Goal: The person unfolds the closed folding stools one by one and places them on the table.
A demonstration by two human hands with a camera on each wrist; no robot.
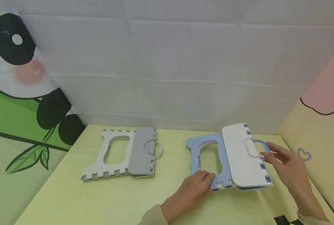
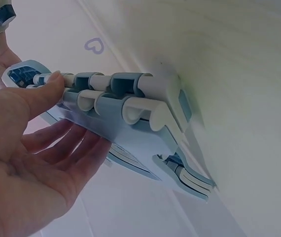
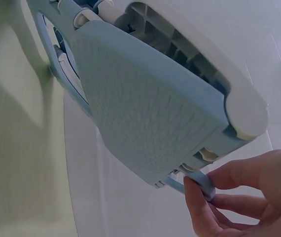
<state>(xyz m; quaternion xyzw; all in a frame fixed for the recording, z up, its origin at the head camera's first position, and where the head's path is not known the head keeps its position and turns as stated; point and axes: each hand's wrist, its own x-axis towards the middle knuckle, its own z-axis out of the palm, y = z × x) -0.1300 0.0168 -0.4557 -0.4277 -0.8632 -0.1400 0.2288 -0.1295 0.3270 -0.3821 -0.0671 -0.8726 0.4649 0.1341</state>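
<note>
Desk | grey stool folded | our left fingers grip blue stool, right fingers pinch ring | seemingly folded, not released

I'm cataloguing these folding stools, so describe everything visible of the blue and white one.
The stool looks plastic: a blue leg panel with a large opening, ribbed white panel above, textured blue panel beneath, hinged edges and a blue loop handle. It is folded and tilted at the right of the table, handle end raised. The left hand grips the leg panel's near edge; the right hand pinches the handle.
</note>
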